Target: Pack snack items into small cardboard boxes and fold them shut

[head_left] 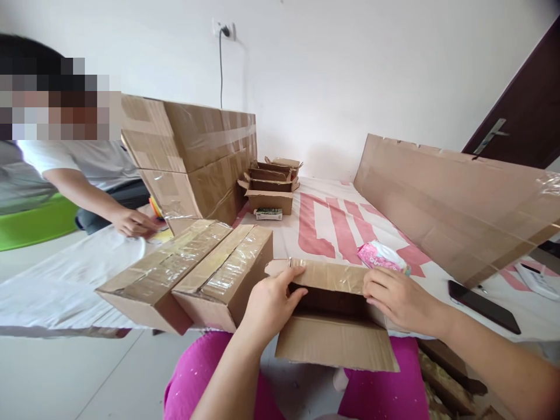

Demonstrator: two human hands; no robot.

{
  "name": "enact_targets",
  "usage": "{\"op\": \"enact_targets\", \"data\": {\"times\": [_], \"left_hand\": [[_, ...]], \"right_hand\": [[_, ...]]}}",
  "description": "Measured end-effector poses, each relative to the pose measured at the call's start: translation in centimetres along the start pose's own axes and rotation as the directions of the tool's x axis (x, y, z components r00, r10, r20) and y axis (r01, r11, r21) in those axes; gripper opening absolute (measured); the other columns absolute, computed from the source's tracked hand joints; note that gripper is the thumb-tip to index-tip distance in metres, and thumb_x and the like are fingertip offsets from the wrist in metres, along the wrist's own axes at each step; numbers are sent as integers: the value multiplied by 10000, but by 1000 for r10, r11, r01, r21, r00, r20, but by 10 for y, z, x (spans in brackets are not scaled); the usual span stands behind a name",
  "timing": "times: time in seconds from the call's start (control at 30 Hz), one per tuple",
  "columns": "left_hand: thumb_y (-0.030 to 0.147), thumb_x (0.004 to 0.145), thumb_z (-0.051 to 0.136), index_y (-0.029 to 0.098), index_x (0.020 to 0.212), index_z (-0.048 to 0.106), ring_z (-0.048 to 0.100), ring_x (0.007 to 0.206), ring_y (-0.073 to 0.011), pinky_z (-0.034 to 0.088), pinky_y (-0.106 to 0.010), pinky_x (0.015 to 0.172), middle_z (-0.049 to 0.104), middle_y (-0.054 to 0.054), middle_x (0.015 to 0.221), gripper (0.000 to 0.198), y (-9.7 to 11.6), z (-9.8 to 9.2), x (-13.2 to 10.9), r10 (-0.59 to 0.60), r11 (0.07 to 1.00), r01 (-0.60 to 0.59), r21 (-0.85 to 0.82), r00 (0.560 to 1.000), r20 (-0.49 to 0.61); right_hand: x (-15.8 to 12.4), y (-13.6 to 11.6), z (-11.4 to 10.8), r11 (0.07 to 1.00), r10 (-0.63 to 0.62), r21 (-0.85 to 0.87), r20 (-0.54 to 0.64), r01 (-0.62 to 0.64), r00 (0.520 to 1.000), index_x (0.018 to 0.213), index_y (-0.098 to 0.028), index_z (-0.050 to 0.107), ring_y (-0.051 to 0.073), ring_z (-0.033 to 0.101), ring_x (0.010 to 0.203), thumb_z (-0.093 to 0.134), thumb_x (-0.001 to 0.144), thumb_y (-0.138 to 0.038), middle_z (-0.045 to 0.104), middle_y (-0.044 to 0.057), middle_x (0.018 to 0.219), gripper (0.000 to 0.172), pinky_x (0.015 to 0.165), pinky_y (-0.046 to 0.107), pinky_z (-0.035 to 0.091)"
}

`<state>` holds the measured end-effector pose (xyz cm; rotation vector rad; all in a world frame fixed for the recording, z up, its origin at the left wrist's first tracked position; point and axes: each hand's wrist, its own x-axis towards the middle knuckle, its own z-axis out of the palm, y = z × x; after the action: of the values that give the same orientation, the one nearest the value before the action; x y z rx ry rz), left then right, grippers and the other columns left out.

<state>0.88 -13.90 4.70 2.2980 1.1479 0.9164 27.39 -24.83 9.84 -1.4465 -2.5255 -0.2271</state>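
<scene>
Open carton (335,304) at the near edge of the cloth-covered counter (56,291), mouth up, interior dark; contents, if any, too shadowed to tell. Its near flap (336,345) is folded outward over magenta trousers (380,396); its far flap (336,276), taped, stands raised. Left hand (272,298) clamped on the carton's left end, thumb and fingers pinching around the rim by the far flap. Right hand (391,296) clamped at the right end of that flap, fingers curled. Hands well apart, the carton's mouth between them. Just left of the open carton: two taped cartons (199,262), long, side by side, clear tape along the tops. Beyond these, farther left, a carton stack (205,137), at least two high. Beyond the open carton, small cartons (270,202) with flaps up, a printed box (269,214) before them. Just past its right end, a pink tissue pack (380,256); farther right, a dark phone (483,306) lying flat, and behind it a big cardboard panel (437,204), leaning. Far left of the carton: a co-worker's hand (133,223), white sleeve, and a green tub (39,223).
</scene>
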Motion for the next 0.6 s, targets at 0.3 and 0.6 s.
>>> {"op": "enact_targets", "data": {"times": [0.3,0.6], "left_hand": [[234,770,717,258,1133,702,556,534,-142,409,-252,566,540,61,534,364,-1,-6,2,-71,996,75,-53,995,64],[242,789,703,246,1150,697,538,551,-137,394,-247,583,525,56,555,361,-1,-4,4,-99,993,103,-53,992,80]], "right_hand": [[18,9,-11,927,295,220,71,-304,953,1100,-223,570,174,639,787,439,916,-187,667,50,948,229,715,328,517],[44,13,-14,859,402,275,161,-432,901,925,-217,629,168,616,842,514,878,-224,654,45,978,124,781,327,486]]}}
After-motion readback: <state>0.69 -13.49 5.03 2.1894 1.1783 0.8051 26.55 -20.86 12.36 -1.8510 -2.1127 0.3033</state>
